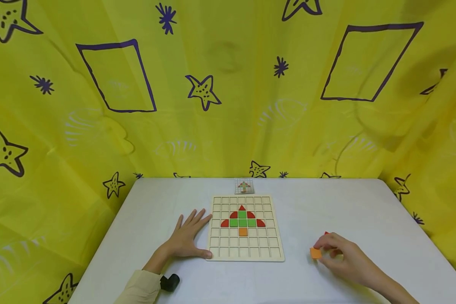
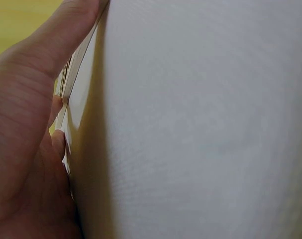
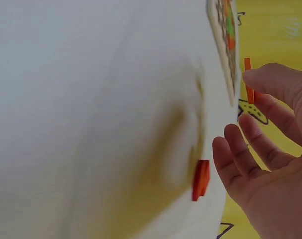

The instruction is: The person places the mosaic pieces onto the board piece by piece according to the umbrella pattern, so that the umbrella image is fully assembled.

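Note:
In the head view a wooden grid board [image 1: 228, 249] lies on the white table. Red, green and one orange piece sit in its cells, forming an arrow-like shape. My left hand [image 1: 188, 238] rests at the board's left side, fingers spread, thumb by the near-left corner. To the right of the board, my right hand [image 1: 342, 255] pinches an orange square tile [image 1: 316, 253] between thumb and index finger. That tile shows edge-on in the right wrist view, above the tabletop. A red piece [image 3: 201, 180] lies on the table below the right hand, mostly hidden in the head view.
A small pattern card [image 1: 244, 185] with a similar coloured shape lies just behind the board. A black object [image 1: 169, 283] is beside the left sleeve [image 1: 140, 287]. Yellow curtain [image 1: 228, 126] with starfish drawings hangs behind and along both sides of the table [image 1: 167, 194].

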The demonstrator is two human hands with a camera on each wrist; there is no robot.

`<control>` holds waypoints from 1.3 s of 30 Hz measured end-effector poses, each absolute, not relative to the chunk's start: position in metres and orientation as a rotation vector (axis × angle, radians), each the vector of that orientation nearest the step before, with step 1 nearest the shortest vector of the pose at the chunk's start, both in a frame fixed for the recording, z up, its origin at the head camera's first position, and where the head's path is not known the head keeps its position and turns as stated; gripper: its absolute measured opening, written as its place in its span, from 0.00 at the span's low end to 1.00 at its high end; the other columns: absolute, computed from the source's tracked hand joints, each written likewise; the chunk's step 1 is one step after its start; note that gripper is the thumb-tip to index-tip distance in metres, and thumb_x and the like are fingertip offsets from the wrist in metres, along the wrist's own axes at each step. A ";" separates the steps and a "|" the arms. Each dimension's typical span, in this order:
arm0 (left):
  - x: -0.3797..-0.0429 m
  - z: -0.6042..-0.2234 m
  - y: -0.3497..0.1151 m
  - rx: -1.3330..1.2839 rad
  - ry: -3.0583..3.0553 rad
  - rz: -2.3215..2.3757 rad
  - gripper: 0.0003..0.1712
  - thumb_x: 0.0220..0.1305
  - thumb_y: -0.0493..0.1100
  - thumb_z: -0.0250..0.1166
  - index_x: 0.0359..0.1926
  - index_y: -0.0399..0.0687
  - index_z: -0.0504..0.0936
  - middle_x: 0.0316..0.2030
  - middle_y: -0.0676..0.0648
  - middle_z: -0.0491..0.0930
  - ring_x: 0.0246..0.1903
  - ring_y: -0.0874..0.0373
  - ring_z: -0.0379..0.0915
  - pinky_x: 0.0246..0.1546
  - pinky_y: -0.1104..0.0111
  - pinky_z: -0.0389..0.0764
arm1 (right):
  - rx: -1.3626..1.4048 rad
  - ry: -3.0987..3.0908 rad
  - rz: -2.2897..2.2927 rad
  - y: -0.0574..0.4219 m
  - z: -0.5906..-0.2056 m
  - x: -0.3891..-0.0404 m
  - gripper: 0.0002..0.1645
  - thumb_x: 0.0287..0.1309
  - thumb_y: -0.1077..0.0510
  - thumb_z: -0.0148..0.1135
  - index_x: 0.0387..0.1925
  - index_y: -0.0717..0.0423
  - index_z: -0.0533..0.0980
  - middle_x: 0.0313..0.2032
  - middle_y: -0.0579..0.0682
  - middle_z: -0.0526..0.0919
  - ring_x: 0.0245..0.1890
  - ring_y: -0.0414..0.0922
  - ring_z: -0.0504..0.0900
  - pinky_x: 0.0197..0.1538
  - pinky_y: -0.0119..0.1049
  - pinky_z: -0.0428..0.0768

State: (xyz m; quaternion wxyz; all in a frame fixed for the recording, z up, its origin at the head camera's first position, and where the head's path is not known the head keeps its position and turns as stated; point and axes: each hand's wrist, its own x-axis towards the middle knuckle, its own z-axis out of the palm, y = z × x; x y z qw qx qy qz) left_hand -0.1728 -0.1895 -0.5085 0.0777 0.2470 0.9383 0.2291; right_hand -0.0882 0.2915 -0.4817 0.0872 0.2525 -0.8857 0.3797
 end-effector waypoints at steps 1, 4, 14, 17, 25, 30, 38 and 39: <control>-0.172 -0.509 -0.190 0.752 2.812 0.701 0.69 0.42 0.74 0.77 0.80 0.53 0.59 0.81 0.41 0.49 0.79 0.36 0.36 0.71 0.30 0.31 | 0.750 -2.621 1.124 0.289 -0.479 -0.090 0.23 0.49 0.70 0.77 0.42 0.42 0.82 0.41 0.38 0.82 0.35 0.38 0.80 0.36 0.31 0.83; -0.172 -0.513 -0.191 0.792 2.827 0.727 0.69 0.42 0.76 0.76 0.80 0.53 0.59 0.81 0.40 0.50 0.79 0.35 0.37 0.70 0.29 0.32 | 0.761 -2.586 1.120 0.284 -0.470 -0.097 0.24 0.50 0.70 0.77 0.42 0.42 0.82 0.42 0.39 0.83 0.36 0.39 0.81 0.36 0.32 0.83; -0.176 -0.524 -0.192 0.736 2.832 0.711 0.71 0.40 0.79 0.74 0.81 0.61 0.56 0.82 0.48 0.45 0.81 0.42 0.32 0.73 0.34 0.28 | 0.832 -2.524 1.180 0.267 -0.453 -0.113 0.23 0.52 0.71 0.76 0.44 0.45 0.81 0.45 0.43 0.82 0.38 0.42 0.83 0.37 0.35 0.86; -0.176 -0.523 -0.192 0.732 2.828 0.710 0.71 0.39 0.79 0.75 0.81 0.61 0.56 0.82 0.49 0.44 0.81 0.43 0.32 0.73 0.34 0.27 | 0.843 -2.525 1.203 0.260 -0.453 -0.116 0.22 0.52 0.70 0.76 0.44 0.46 0.82 0.44 0.44 0.83 0.38 0.43 0.83 0.37 0.36 0.86; -0.176 -0.521 -0.193 0.743 2.833 0.699 0.71 0.41 0.79 0.74 0.82 0.60 0.55 0.82 0.48 0.45 0.81 0.42 0.33 0.73 0.34 0.29 | 0.833 -2.582 1.246 0.233 -0.451 -0.129 0.20 0.52 0.68 0.77 0.44 0.46 0.83 0.46 0.43 0.82 0.38 0.44 0.82 0.39 0.38 0.86; -0.174 -0.515 -0.192 0.754 2.822 0.693 0.70 0.42 0.76 0.76 0.81 0.55 0.58 0.81 0.43 0.48 0.80 0.38 0.35 0.72 0.31 0.31 | 0.876 -2.608 1.277 0.210 -0.452 -0.139 0.16 0.55 0.65 0.76 0.44 0.49 0.83 0.46 0.44 0.82 0.39 0.44 0.82 0.40 0.39 0.87; -0.175 -0.508 -0.189 0.716 2.797 0.639 0.68 0.44 0.75 0.76 0.81 0.56 0.57 0.82 0.44 0.46 0.80 0.39 0.32 0.72 0.32 0.29 | 0.852 -2.717 1.342 0.176 -0.458 -0.153 0.13 0.57 0.62 0.76 0.44 0.53 0.84 0.46 0.48 0.82 0.40 0.48 0.81 0.42 0.39 0.86; -0.175 -0.508 -0.189 0.716 2.797 0.637 0.68 0.44 0.75 0.76 0.81 0.56 0.57 0.82 0.44 0.46 0.80 0.39 0.32 0.72 0.32 0.29 | 0.846 -2.726 1.346 0.172 -0.459 -0.154 0.13 0.57 0.62 0.76 0.44 0.53 0.84 0.45 0.47 0.82 0.40 0.49 0.81 0.43 0.39 0.86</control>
